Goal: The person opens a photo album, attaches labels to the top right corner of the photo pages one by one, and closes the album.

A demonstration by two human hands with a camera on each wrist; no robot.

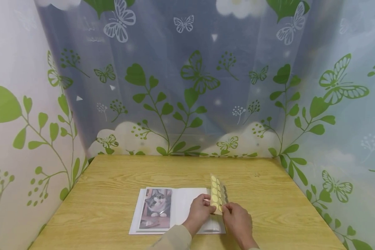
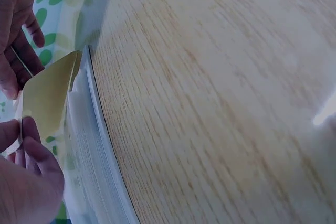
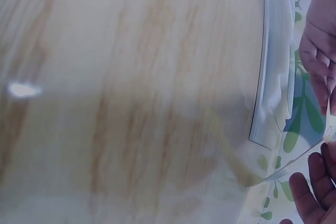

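Observation:
A sheet of round yellow stickers (image 1: 216,191) is held tilted up over the right half of an open photo album (image 1: 182,198). My left hand (image 1: 200,212) pinches the sheet near its lower left edge, thumb on the sticker side. At the lower right corner my right hand (image 1: 238,220) pinches the sheet between thumb and fingers. In the left wrist view the sheet (image 2: 50,98) shows a plain gold face between the left hand (image 2: 34,177) and the right hand (image 2: 18,35). The right wrist view catches the sheet (image 3: 289,166) nearly edge-on.
The album's left page holds a cat photo (image 1: 157,208) in a sleeve; its right page looks white and is partly hidden by my left hand. Everything rests on a wood-grain table (image 1: 112,180). Patterned curtains (image 1: 175,86) hang behind and on both sides.

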